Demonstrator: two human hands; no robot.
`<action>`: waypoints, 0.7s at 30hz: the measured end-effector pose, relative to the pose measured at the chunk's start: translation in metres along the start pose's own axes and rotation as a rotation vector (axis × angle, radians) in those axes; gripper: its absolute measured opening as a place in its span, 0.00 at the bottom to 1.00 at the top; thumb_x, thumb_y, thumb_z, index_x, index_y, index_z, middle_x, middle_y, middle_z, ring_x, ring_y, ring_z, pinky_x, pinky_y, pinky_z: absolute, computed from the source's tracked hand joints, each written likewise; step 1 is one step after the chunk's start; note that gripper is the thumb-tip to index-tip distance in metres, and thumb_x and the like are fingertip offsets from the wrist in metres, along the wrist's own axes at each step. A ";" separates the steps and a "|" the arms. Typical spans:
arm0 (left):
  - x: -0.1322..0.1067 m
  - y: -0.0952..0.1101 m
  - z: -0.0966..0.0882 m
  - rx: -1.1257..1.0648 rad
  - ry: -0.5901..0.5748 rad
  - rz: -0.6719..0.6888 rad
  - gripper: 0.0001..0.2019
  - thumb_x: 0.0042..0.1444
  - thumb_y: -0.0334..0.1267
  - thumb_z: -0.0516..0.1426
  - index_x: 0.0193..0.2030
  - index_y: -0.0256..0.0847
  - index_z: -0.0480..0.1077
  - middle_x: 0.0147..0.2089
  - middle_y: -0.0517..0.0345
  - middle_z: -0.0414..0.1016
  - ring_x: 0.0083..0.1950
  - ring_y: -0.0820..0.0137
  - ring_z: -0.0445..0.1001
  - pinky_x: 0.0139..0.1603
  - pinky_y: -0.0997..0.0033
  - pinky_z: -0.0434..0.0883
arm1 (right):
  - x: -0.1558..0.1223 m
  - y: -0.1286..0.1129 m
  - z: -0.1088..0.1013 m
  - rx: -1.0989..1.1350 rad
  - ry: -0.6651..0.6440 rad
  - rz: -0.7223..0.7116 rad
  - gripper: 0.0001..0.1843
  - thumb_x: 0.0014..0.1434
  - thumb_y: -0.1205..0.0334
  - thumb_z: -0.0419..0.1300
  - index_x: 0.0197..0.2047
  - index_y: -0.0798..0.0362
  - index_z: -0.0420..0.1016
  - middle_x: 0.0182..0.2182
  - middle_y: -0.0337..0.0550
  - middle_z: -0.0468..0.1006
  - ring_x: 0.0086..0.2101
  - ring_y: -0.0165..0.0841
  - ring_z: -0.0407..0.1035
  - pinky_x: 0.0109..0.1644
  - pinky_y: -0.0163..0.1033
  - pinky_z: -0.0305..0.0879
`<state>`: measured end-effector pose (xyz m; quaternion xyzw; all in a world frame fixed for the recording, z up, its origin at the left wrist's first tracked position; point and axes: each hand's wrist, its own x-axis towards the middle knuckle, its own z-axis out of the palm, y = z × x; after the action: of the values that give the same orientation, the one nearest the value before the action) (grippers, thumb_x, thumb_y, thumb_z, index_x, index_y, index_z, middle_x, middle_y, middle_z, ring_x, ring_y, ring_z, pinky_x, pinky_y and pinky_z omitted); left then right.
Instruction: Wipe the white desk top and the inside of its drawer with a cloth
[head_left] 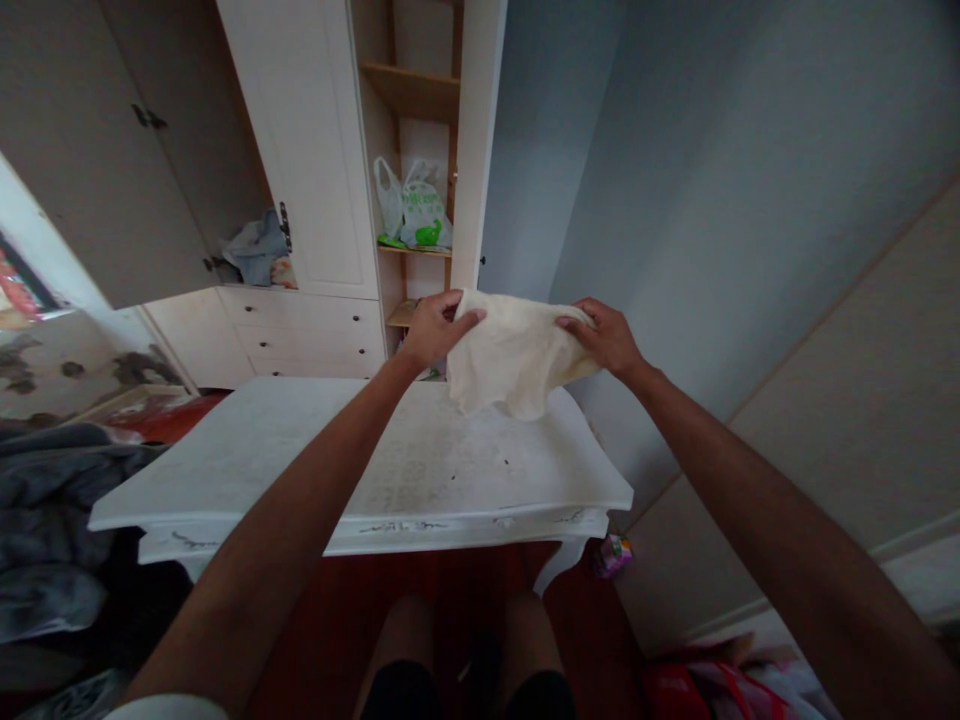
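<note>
A cream-coloured soft cloth (510,355) hangs stretched between my two hands, above the far right part of a white table (300,450). Its lower edge is wavy, and I cannot tell whether it is a garment or a plain cloth. My left hand (439,328) pinches the upper left corner between thumb and fingers. At the upper right corner, my right hand (606,335) grips the cloth in the same way. Both arms are stretched forward over the table.
Behind the table stands a white wardrobe (315,130) with open doors, drawers and shelves. Plastic bags (424,210) sit on one shelf. Grey clothes (60,500) are heaped at the left. A red bag (712,690) and a small colourful box (615,555) lie on the floor at the right.
</note>
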<state>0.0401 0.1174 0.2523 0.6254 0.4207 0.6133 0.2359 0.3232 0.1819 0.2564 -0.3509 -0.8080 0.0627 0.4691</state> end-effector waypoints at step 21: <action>-0.066 -0.183 0.041 0.474 -0.014 -0.744 0.15 0.45 0.33 0.66 0.40 0.35 0.70 0.48 0.35 0.76 0.57 0.50 0.74 0.56 0.58 0.71 | -0.118 0.121 0.143 -0.106 -0.375 0.627 0.13 0.48 0.56 0.69 0.34 0.55 0.79 0.40 0.55 0.80 0.47 0.46 0.74 0.53 0.48 0.67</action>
<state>0.0433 0.1707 0.0609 0.4725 0.7447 0.3688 0.2935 0.3069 0.2314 0.0407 -0.5876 -0.7353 0.2247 0.2520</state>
